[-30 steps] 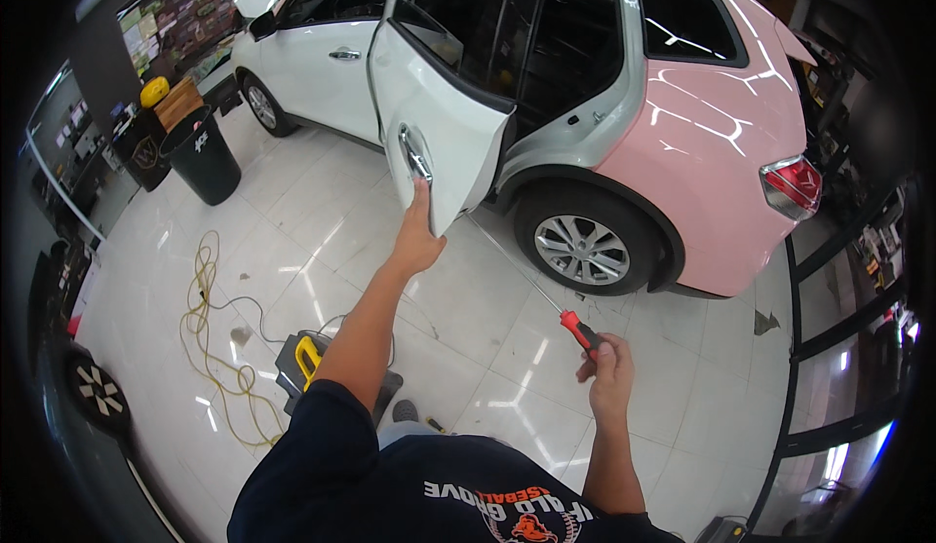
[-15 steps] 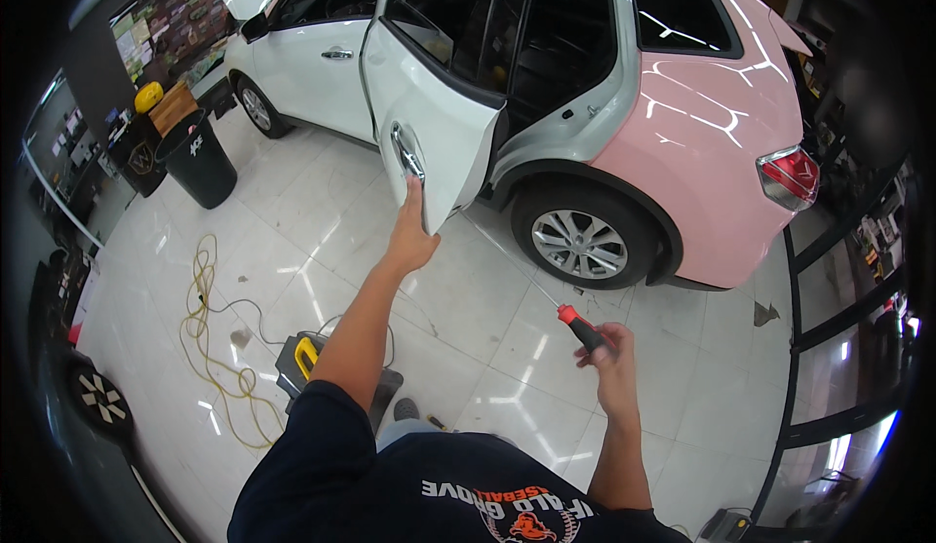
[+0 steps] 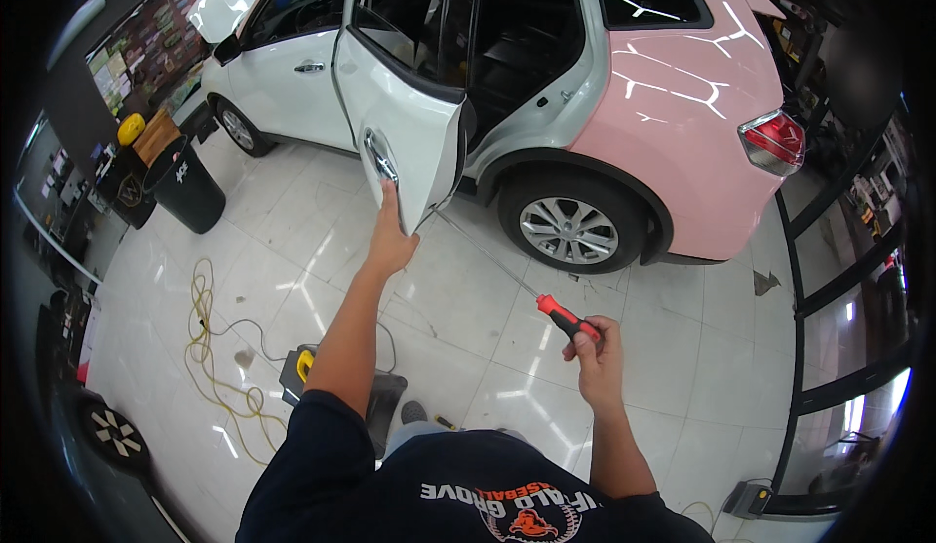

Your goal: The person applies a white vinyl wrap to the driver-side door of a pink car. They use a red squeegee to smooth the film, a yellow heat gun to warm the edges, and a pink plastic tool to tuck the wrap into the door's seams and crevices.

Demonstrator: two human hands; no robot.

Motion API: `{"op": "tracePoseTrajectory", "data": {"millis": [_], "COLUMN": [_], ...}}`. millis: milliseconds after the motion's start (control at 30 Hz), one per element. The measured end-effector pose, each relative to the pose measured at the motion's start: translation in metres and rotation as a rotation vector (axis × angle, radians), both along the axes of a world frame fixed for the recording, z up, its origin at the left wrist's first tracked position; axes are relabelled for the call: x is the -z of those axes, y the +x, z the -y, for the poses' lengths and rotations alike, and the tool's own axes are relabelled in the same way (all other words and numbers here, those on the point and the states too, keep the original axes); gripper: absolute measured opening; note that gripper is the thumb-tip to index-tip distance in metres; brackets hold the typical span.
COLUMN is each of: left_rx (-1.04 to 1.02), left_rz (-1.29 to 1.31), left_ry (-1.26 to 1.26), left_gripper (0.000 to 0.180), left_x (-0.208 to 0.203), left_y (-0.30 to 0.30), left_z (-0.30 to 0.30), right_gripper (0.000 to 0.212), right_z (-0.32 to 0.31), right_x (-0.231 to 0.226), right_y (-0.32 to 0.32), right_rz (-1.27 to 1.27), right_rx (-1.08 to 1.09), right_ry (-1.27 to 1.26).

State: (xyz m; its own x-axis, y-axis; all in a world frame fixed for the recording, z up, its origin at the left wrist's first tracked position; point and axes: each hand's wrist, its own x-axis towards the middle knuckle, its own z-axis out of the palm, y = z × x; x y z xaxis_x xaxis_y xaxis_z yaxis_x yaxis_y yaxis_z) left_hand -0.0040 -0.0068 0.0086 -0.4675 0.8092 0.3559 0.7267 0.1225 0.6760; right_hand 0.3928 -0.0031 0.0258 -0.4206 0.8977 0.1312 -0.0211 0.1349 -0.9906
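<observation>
The white rear car door point(image 3: 414, 134) stands ajar, with a chrome handle point(image 3: 380, 156) on its outer skin. My left hand point(image 3: 394, 243) holds the door low near its rear edge, its fingers laid against the panel just under the handle and the thumb by the edge. In my right hand point(image 3: 597, 353) is a long-shafted screwdriver point(image 3: 561, 314) with a red and black grip, gripped by the end of its handle. Its thin shaft points up and left, and the tip reaches the door's rear edge, where the exact contact is too small to tell.
The car's pink rear quarter point(image 3: 673, 143) and rear wheel point(image 3: 575, 226) stand right of the door. A yellow cord point(image 3: 200, 319) and a grey and yellow machine point(image 3: 375, 407) lie on the tiled floor. A black bin point(image 3: 185, 187) is at left, glass-framed panels at right.
My right hand has shifted slightly left and turned, bringing the screwdriver's shaft up to the door edge. My left hand stays on the door. The whole view has shifted a little.
</observation>
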Motion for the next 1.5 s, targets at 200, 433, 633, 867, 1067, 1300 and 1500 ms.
{"op": "tracePoseTrajectory", "data": {"millis": [200, 433, 633, 867, 1067, 1300, 1500], "left_rx": [0.011, -0.005, 0.003, -0.007, 0.0, -0.034, -0.042], "left_rz": [-0.02, 0.026, -0.046, -0.006, 0.012, 0.061, 0.02], "left_ry": [0.011, -0.015, 0.007, -0.037, -0.012, -0.048, -0.064], "left_gripper": [0.103, 0.101, 0.103, 0.1, 0.1, 0.102, 0.102], "left_x": [0.001, -0.003, 0.001, -0.003, -0.004, -0.007, -0.002], "left_y": [-0.005, -0.001, -0.004, -0.002, -0.002, 0.004, 0.004], "left_z": [0.002, 0.003, 0.001, 0.002, 0.003, -0.001, -0.003], "right_gripper": [0.029, 0.027, 0.024, 0.029, 0.03, 0.034, 0.032], "right_z": [-0.006, -0.002, -0.007, -0.008, -0.007, -0.011, -0.005], "right_x": [0.01, -0.007, 0.006, -0.019, -0.023, -0.021, -0.019], "right_y": [-0.003, -0.005, -0.01, -0.003, -0.002, 0.005, 0.003], "right_rz": [-0.158, 0.001, -0.005, 0.165, 0.329, -0.114, 0.261], "right_rx": [0.008, 0.109, 0.15, 0.059, 0.008, -0.13, 0.008], "right_ry": [0.016, -0.139, 0.32, -0.236, 0.505, -0.584, 0.472]}}
